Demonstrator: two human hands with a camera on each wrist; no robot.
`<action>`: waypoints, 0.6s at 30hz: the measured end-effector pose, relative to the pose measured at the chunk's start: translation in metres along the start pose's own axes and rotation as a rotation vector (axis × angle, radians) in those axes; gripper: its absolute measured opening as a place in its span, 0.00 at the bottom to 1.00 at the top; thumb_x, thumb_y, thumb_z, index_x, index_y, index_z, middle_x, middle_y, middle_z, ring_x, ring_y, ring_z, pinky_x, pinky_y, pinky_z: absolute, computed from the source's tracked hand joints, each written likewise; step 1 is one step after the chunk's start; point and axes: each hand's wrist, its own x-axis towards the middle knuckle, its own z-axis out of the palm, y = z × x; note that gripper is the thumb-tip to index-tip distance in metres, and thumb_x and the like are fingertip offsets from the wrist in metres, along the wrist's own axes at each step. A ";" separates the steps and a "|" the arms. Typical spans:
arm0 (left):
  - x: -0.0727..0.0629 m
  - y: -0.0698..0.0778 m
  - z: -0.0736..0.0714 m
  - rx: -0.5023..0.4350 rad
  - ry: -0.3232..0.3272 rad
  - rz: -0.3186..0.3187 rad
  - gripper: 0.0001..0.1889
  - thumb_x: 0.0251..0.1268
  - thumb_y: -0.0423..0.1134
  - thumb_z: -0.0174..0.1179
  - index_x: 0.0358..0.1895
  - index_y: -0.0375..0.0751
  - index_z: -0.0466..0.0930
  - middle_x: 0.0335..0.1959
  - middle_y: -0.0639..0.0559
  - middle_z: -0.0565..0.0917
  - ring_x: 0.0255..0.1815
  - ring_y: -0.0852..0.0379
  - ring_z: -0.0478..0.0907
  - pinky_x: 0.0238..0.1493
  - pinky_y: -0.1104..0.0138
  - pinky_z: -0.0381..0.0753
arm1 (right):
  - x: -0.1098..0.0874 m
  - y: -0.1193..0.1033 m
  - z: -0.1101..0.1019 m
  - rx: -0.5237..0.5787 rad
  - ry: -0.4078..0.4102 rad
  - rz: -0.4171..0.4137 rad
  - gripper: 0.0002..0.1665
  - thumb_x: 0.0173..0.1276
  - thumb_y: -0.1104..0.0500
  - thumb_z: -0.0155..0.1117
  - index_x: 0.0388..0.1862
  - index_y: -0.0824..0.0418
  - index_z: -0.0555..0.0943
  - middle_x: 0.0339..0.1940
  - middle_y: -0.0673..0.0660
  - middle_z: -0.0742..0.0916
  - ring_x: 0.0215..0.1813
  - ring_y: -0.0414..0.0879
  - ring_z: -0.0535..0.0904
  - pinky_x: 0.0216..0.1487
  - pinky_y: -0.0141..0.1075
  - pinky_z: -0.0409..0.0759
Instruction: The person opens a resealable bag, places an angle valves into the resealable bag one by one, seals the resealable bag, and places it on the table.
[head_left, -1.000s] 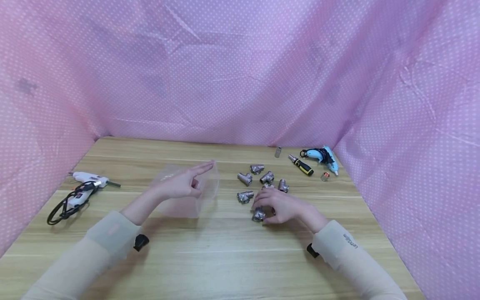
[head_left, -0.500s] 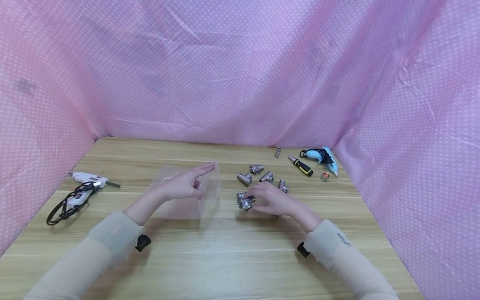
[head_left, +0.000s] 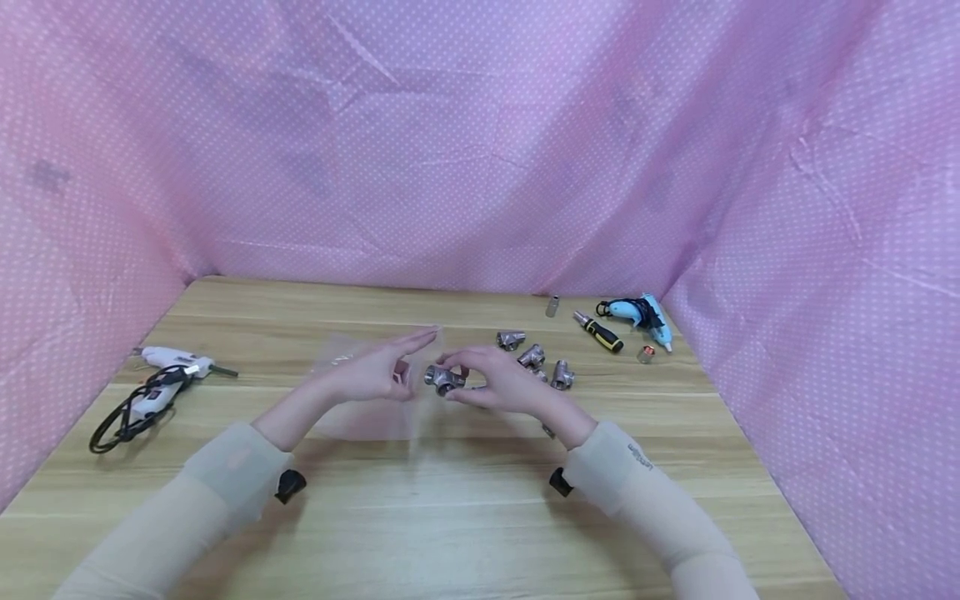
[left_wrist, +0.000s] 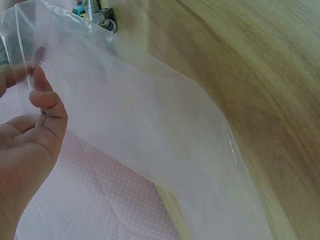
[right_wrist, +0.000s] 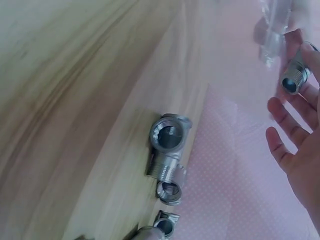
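Observation:
A silvery tee pipe fitting (head_left: 445, 380) is pinched between the thumb and fingers of my right hand (head_left: 501, 381), raised above the table by the bag's mouth. My left hand (head_left: 372, 372) holds up a clear zip bag (left_wrist: 140, 110) at its top edge, index finger stretched out and other fingers curled. The bag's body hangs down below and behind that hand. More tee fittings lie on the table beyond my right hand, among them one fitting (head_left: 511, 339) at the back and another (head_left: 562, 375) to the right. My right hand and forearm partly hide the others.
At the back right are a black-and-yellow screwdriver (head_left: 600, 332), a blue glue gun (head_left: 641, 312), a small metal cylinder (head_left: 552, 306) and a short reddish-ended fitting (head_left: 646, 354). A white glue gun (head_left: 171, 360) with black cable lies far left. Pink dotted cloth (head_left: 480, 167) surrounds the table.
My right hand has picked a tee fitting from the group and carried it left to the bag. My left hand and the bag have shifted slightly right.

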 end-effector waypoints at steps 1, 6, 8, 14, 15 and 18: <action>0.000 0.000 0.000 -0.015 -0.008 0.005 0.52 0.48 0.28 0.63 0.76 0.53 0.43 0.75 0.51 0.51 0.27 0.59 0.72 0.25 0.69 0.76 | 0.002 0.000 0.001 0.002 -0.020 0.014 0.26 0.61 0.48 0.65 0.54 0.60 0.78 0.54 0.55 0.83 0.46 0.40 0.79 0.53 0.34 0.76; -0.001 0.000 -0.001 -0.039 -0.028 0.014 0.53 0.47 0.28 0.64 0.76 0.57 0.43 0.74 0.53 0.53 0.30 0.57 0.74 0.30 0.67 0.78 | 0.004 0.003 0.001 -0.024 -0.115 0.121 0.26 0.65 0.46 0.61 0.55 0.61 0.77 0.50 0.54 0.85 0.48 0.42 0.80 0.55 0.35 0.77; -0.001 0.000 -0.002 -0.036 -0.036 0.018 0.53 0.48 0.28 0.64 0.76 0.58 0.43 0.74 0.55 0.53 0.32 0.57 0.74 0.31 0.67 0.79 | 0.004 0.003 0.001 -0.038 -0.137 0.157 0.26 0.66 0.45 0.60 0.55 0.61 0.76 0.48 0.53 0.85 0.49 0.42 0.80 0.55 0.35 0.77; -0.004 0.007 -0.005 -0.040 -0.075 0.021 0.53 0.47 0.26 0.61 0.76 0.55 0.42 0.76 0.56 0.47 0.32 0.56 0.73 0.32 0.67 0.78 | 0.003 0.005 -0.004 -0.084 -0.151 0.180 0.24 0.64 0.47 0.62 0.52 0.62 0.78 0.44 0.52 0.85 0.45 0.41 0.81 0.50 0.29 0.78; -0.005 0.009 -0.006 -0.029 -0.076 0.019 0.53 0.46 0.26 0.61 0.76 0.55 0.43 0.76 0.57 0.47 0.32 0.57 0.72 0.31 0.68 0.78 | 0.003 0.005 -0.006 -0.086 -0.142 0.177 0.24 0.64 0.48 0.63 0.51 0.62 0.78 0.43 0.53 0.86 0.45 0.41 0.81 0.49 0.29 0.78; -0.007 0.013 -0.010 0.019 -0.075 0.037 0.52 0.46 0.25 0.61 0.76 0.51 0.43 0.77 0.55 0.47 0.29 0.57 0.71 0.28 0.69 0.76 | 0.002 0.005 -0.011 -0.091 -0.098 0.151 0.22 0.62 0.51 0.66 0.49 0.64 0.79 0.39 0.56 0.85 0.41 0.44 0.81 0.44 0.30 0.80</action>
